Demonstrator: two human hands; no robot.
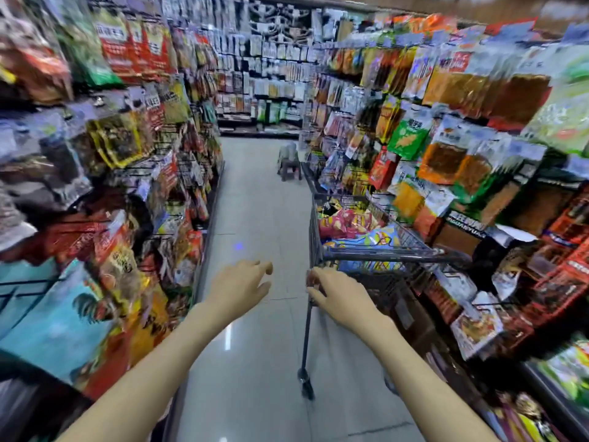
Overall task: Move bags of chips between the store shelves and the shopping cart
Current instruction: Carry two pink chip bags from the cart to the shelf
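Ahead, chip bags (353, 226) in cart (376, 250); right hand (331, 295) seemingly touching frame

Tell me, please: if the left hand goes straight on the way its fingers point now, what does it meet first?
Probably the near left corner of the shopping cart. The left hand, open and holding nothing, points forward and slightly right toward it. Depth is unclear, so it might pass just left of it over the floor.

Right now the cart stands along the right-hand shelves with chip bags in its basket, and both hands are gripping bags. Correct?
Not quite. In the head view neither the left hand nor the right hand holds a bag. The cart does stand along the right-hand shelves, chip bags in its basket.
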